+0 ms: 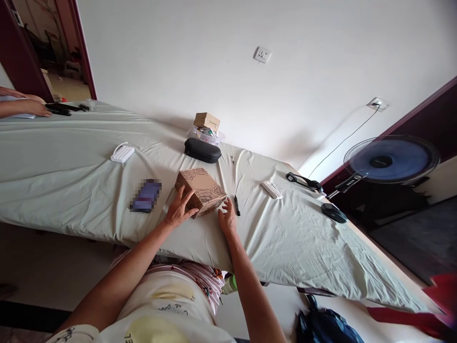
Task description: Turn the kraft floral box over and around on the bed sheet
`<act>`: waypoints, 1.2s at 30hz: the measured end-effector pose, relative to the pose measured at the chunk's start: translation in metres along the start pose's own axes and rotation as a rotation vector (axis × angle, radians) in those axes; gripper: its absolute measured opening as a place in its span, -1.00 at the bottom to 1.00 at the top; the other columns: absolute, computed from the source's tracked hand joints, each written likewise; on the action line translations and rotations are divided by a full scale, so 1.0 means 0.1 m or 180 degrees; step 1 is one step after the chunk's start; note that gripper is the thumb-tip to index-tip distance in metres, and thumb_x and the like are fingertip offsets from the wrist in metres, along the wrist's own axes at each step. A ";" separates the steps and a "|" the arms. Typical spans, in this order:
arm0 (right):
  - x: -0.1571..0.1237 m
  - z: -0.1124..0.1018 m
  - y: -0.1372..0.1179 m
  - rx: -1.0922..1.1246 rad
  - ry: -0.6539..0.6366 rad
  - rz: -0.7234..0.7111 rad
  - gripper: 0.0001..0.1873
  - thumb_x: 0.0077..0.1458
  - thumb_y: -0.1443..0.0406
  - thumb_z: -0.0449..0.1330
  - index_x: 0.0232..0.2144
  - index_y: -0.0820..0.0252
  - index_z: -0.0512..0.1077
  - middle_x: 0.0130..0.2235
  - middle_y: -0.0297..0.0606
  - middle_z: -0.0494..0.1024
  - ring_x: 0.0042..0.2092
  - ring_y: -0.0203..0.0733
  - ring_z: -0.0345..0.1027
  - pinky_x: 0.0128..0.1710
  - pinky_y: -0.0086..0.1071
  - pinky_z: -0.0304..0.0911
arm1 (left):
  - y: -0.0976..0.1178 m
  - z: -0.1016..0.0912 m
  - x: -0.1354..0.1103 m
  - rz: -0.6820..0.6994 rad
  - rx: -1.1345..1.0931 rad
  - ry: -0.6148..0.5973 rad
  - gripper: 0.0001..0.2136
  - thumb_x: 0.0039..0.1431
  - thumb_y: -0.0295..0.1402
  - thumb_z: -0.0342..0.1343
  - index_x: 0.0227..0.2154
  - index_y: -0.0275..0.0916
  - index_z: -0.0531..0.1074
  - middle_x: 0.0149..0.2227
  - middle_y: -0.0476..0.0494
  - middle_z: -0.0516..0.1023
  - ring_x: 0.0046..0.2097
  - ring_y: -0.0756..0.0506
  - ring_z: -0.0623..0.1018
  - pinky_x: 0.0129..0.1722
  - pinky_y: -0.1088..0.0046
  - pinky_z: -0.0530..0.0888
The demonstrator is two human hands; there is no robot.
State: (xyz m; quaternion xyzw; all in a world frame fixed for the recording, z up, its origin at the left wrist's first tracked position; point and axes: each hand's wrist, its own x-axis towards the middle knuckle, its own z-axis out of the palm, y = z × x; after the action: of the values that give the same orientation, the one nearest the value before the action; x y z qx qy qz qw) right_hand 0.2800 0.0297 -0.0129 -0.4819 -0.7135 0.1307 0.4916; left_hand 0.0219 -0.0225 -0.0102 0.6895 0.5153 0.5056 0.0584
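Observation:
In front of me a brown cardboard box (203, 186) with black swirl drawings sits on the cloth-covered table. My left hand (179, 209) rests against the box's near left side, its fingers spread. At the near right corner is my right hand (227, 216), fingers apart and curved, close to the box; whether it touches cannot be made out. A black pen (237, 206) lies just right of that hand. To the left of the box is a phone (146, 196), blurred out by blocky pixels.
Behind the box stand a black hard case (203, 150) and a small carton (207, 121) on a plastic tub. White ridged objects (123, 152) lie on both sides. At right are a computer mouse (334, 213) and a fan (391, 159). Another person's hands (37, 105) work at far left.

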 end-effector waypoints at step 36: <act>-0.02 0.00 -0.06 -0.1215 -0.0873 -0.0304 -0.70 0.05 0.14 0.42 -0.40 0.10 0.37 -0.25 -0.24 0.55 -0.15 -0.01 0.40 -0.18 -0.23 0.26 | -0.12 0.09 0.04 -0.0267 -0.0835 -0.0213 -0.06 0.05 -0.51 0.28 0.43 -0.02 -0.05 0.46 -0.27 0.09 0.47 -0.29 0.13 0.44 0.00 0.15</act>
State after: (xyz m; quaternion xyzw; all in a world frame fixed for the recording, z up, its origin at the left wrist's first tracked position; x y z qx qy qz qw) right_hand 0.2767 0.0249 -0.0099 -0.5096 -0.8073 0.0342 0.2956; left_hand 0.0205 -0.0099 -0.0193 0.6702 0.4710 0.5424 0.1862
